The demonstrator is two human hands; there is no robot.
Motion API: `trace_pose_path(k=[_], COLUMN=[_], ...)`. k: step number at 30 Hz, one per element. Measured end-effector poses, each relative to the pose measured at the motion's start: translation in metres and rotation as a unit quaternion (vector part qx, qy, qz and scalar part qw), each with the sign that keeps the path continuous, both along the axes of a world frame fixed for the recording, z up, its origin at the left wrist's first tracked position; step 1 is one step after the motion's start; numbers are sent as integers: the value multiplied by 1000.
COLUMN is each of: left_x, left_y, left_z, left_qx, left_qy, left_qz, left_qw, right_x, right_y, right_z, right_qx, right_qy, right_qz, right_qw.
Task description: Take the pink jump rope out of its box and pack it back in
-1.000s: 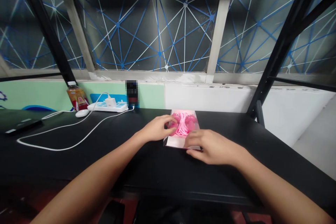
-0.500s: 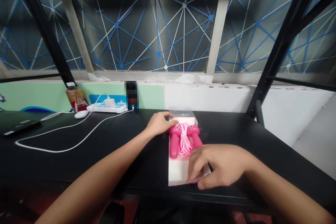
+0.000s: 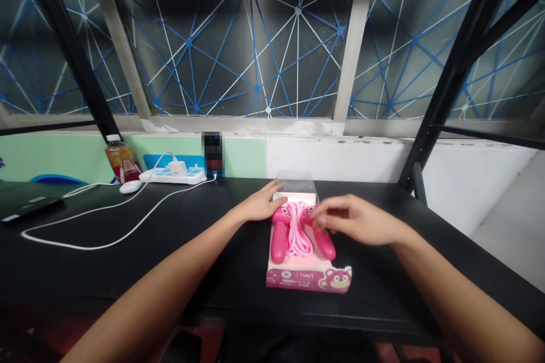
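A pink skipping rope (image 3: 298,233) with two pink handles lies in a pink card tray (image 3: 308,279) pulled part way out of a clear plastic sleeve (image 3: 295,184) on the black table (image 3: 170,255). My left hand (image 3: 258,204) rests flat against the sleeve's left side, fingers stretched out. My right hand (image 3: 356,219) hovers over the top of the right handle, its fingertips pinched together at the handle's head.
At the back left stand a drink bottle (image 3: 121,162), a white mouse (image 3: 130,186), a power strip (image 3: 172,174) with a charger and a white cable (image 3: 97,227) looping across the table. A dark flat device (image 3: 25,208) lies far left. A black frame post (image 3: 447,74) rises at the right.
The card tray with the rope has slid toward me out of the clear sleeve. My right hand let go of the tray's front edge and moved up to the right handle.
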State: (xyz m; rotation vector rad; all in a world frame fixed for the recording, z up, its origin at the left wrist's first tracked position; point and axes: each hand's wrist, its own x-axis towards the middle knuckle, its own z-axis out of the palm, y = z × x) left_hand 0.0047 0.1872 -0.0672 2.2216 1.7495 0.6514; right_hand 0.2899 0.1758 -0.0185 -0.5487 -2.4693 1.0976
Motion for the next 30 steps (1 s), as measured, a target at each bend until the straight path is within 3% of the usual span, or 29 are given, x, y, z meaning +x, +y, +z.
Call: trace_pose_path(k=[2, 5, 7, 11, 18, 21, 26, 30], left_x=[1, 1, 3, 10, 10, 10, 12, 12], left_y=[-8, -26, -40, -57, -52, -50, -52, -51], left_z=[6, 20, 31, 44, 35, 33, 35, 35], left_qx=[30, 119, 118, 8, 4, -5, -22, -19], left_qy=[1, 15, 40, 70, 75, 68, 71, 72], left_qz=[3, 9, -5, -55, -53, -44, -40, -38], left_qw=[1000, 993, 992, 996, 996, 997, 996, 996], right_x=[-2, -5, -6, -13, -13, -9, -10, -14], right_y=[12, 24, 26, 21, 22, 25, 23, 21], right_z=[-9, -22, -28, -31, -29, -31, -34, -34], right_qx=[166, 253, 250, 191, 125, 146, 248, 251], right_qy=[2, -44, -68, -67, -76, -81, -101, -104], right_qz=[-139, -188, -180, -185, -200, -192, -177, -207], right_qw=[976, 948, 949, 962, 969, 967, 947, 940])
